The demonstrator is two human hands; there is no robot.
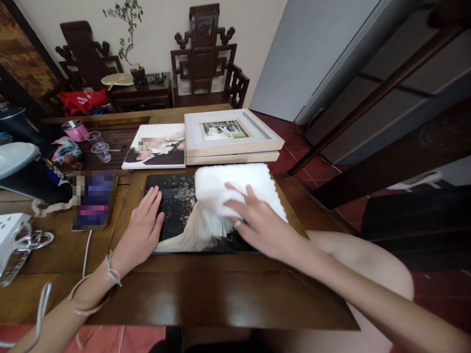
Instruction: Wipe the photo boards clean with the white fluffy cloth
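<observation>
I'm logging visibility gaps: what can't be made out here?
In the head view:
Dark, glossy, rectangular photo panel: upper right hidden by the fluffy white scalloped-edged cloth.
Lower pale wooden rectangular frame: upper face hidden by the matching frame stacked on it.
Rectangular purple-and-pink phone: screen obscured by pixelation.
White plastic power strip: cut off by the left edge.
Right hand: fingers blurred; whether they pinch the cloth, unclear.

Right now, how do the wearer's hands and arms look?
Ungloved, no sleeves in view. Left hand: pale, thin cord bracelet at the wrist, looser tan band farther up the forearm. Right hand: wrist and forearm bare, no jewellery visible.
</observation>
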